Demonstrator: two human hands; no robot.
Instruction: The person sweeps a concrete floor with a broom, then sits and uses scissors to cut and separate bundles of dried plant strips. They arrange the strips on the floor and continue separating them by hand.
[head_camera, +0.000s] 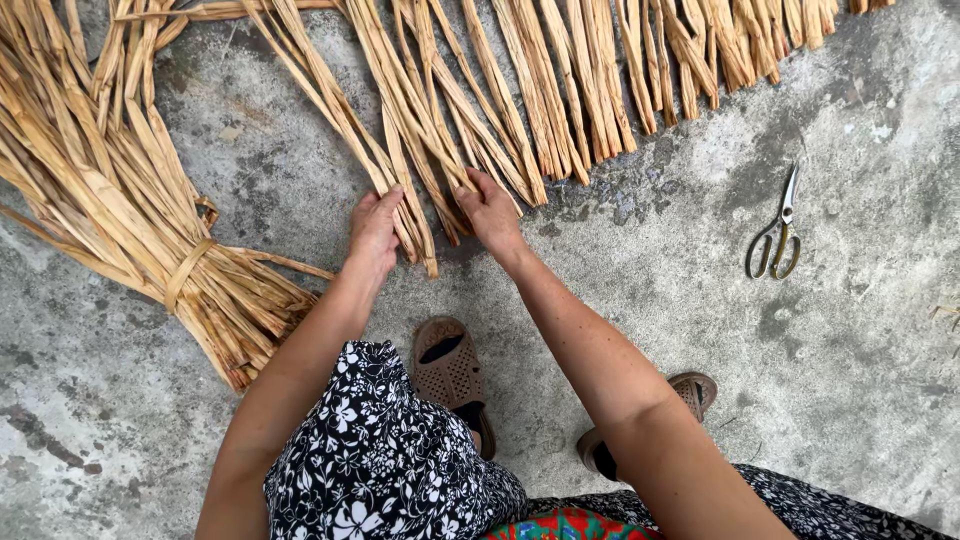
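Observation:
Long dry straw-coloured reed strips (560, 90) lie side by side in a row on the concrete floor, their cut ends toward me. My left hand (375, 228) rests on the strips at the row's left end, fingers bent around a few of them. My right hand (490, 212) presses on the neighbouring strips (430, 170), fingers curled over their ends. The two hands are about a hand's width apart.
A tied bundle of the same reeds (120, 200) lies at the left, bound with a reed band (186, 272). Scissors (776, 232) lie on the concrete floor (700, 300) at the right. My brown sandals (448, 372) and floral clothing show below.

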